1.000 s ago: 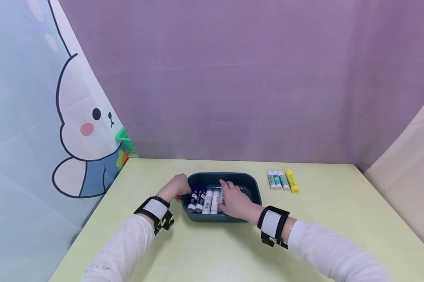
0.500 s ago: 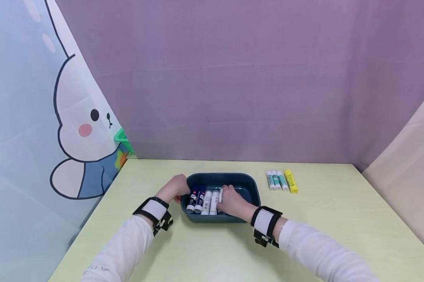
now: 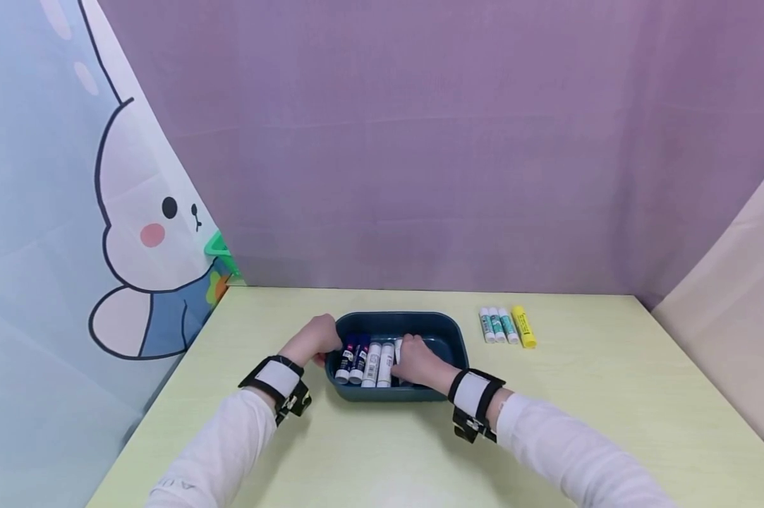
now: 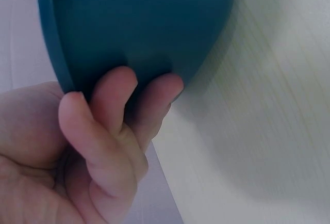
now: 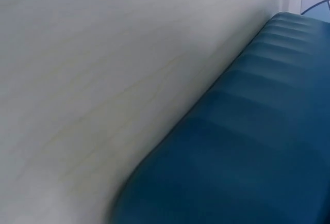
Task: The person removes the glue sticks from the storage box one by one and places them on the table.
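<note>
A dark teal plastic box (image 3: 441, 326) stands on the table. My left hand (image 3: 318, 336) grips its left end, with curled fingers (image 4: 116, 87) against the outer wall in the left wrist view. Inside the box, glue sticks lie side by side: two dark blue ones (image 3: 359, 364) at the left, then two white ones (image 3: 371, 365). Reaching into the box, my right hand (image 3: 420, 363) pinches another white glue stick (image 3: 398, 348), mostly hidden by the fingers. The right wrist view has only the box's outer wall (image 5: 247, 121) and the table, not the hand.
To the right of the box, three small white-and-teal glue sticks (image 3: 499, 325) and a yellow glue stick (image 3: 524, 327) lie in a row on the pale green table (image 3: 578, 381). A purple curtain (image 3: 445, 148) hangs behind the table. Something green (image 3: 219, 248) shows at the back left corner.
My right hand has moved slightly left inside the box, and its raised fingers have curled down onto the white glue stick. The left hand keeps its grip on the box's end.
</note>
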### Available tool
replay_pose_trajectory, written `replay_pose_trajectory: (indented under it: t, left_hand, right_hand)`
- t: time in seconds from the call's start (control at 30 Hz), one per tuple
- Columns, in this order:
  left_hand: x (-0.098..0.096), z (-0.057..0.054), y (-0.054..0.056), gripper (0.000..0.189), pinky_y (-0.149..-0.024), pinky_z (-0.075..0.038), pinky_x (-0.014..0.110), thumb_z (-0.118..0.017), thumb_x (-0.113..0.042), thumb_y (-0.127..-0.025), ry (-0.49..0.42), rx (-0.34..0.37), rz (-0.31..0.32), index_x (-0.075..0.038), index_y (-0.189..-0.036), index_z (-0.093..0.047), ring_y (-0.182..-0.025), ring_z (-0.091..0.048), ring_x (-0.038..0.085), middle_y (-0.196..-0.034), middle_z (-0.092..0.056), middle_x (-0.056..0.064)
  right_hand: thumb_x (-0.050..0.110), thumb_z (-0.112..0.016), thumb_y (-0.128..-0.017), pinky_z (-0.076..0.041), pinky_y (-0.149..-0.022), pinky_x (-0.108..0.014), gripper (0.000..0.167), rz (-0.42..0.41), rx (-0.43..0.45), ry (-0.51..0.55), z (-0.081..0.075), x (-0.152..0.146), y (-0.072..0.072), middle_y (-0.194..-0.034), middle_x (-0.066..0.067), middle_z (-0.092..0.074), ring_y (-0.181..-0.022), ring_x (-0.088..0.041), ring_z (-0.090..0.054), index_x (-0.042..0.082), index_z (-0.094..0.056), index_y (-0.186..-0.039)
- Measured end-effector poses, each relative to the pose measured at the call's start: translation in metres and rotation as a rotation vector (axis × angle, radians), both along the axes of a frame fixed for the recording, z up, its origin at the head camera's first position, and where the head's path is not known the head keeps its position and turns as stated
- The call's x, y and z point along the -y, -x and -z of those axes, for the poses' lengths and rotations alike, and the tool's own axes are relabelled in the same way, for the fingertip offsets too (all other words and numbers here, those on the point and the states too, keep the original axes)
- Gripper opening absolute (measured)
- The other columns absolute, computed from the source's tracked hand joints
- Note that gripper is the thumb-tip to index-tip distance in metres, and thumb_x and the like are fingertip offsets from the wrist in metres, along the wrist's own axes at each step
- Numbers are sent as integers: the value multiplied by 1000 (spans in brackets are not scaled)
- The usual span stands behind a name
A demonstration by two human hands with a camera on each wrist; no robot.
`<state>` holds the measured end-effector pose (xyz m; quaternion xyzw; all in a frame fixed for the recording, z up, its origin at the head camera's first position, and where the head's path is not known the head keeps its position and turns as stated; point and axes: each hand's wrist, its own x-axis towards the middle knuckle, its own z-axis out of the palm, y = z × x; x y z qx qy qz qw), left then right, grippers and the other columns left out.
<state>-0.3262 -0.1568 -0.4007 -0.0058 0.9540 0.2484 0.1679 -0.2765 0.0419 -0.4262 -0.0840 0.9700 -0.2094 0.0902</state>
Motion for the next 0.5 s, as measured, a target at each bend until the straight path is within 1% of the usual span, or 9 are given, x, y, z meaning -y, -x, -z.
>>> replay_pose_trajectory:
  t: [0.1,0.17,0.23,0.3,0.4,0.5]
  left_hand:
    - [1,1,0,21,-40,-53,26,-60,-1,-83,1,-3,5,7,-102,-54,-40,-56,18,-69,-58,15]
    - [1,1,1,22,-40,-53,26,-60,-1,-83,0,-3,6,7,-102,-54,-40,-56,18,-69,-58,15]
    - [0,1,1,22,-40,-53,26,-61,-1,-83,-1,-1,3,8,-102,-54,-40,-56,18,-69,-58,15]
    - [0,1,1,22,-40,-53,26,-61,-1,-83,-2,0,-1,7,-102,-54,-41,-57,19,-70,-58,16]
    - [0,1,1,22,-41,-54,27,-61,-1,-83,-3,-1,-2,7,-102,-54,-41,-57,19,-71,-58,16]
    - [0,2,1,21,-41,-54,27,-61,-2,-84,1,-4,4,7,-102,-54,-42,-57,19,-72,-58,15]
  right_hand:
    - [21,-69,-82,-53,-89,-40,65,7,-4,3,2,0,1,-134,-30,-43,-106,-29,-56,-14,-41,-130]
    - [20,-70,-81,-54,-86,-39,65,8,-16,3,3,1,2,-131,-30,-45,-100,-28,-58,-14,-42,-129]
    - [20,-71,-80,-55,-84,-39,65,7,-30,3,3,1,2,-129,-29,-46,-97,-27,-58,-14,-42,-128]
    - [19,-71,-80,-55,-84,-39,64,4,-35,5,3,1,2,-129,-29,-46,-98,-28,-58,-14,-43,-127]
    - [19,-70,-81,-54,-87,-39,65,0,-28,0,3,0,2,-131,-29,-45,-107,-29,-55,-13,-42,-129]
    - [19,-70,-82,-54,-86,-39,65,2,-14,-7,1,0,3,-132,-28,-45,-108,-30,-54,-13,-41,-130]
